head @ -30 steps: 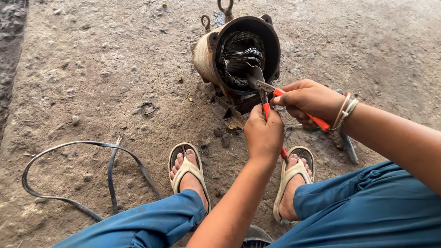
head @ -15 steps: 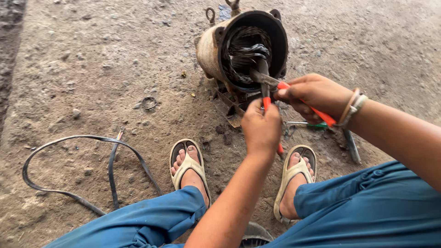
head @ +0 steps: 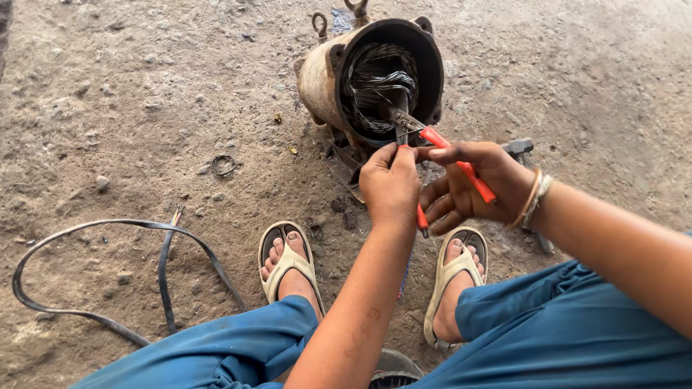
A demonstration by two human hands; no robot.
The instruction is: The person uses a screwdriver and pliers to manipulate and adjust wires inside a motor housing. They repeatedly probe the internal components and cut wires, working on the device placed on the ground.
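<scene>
Gripping the pliers (head: 455, 162) with both hands: right hand (head: 476, 184) wrapped shut round the upper red handle, fingers curled under; left hand (head: 389, 184) closed over the lower handle, its red tip poking out below the palm; metal nose reaching forward into the mouth of the motor (head: 375, 83), apparently biting on a strand of the winding (head: 378, 79), though the bite itself too small to tell for sure.

Judging the handling: pliers light and stiff, best held far back on the sleeves for leverage; wire springy, thin, sharp-ended, likely to slip unless pinched hard near its root; motor heavy, unlikely to shift when pulled against.

Looking at the motor: a rusty round housing lying on its side on the dirt floor (head: 130, 108), open end facing the person, dark tangled coils inside, lifting eyes on top; just beyond the sandalled feet (head: 292, 263).

Lying nearby: a small wire ring (head: 223, 166) to the left; a looped black strap (head: 108, 238) further left; blue trousers at the bottom edge.
</scene>
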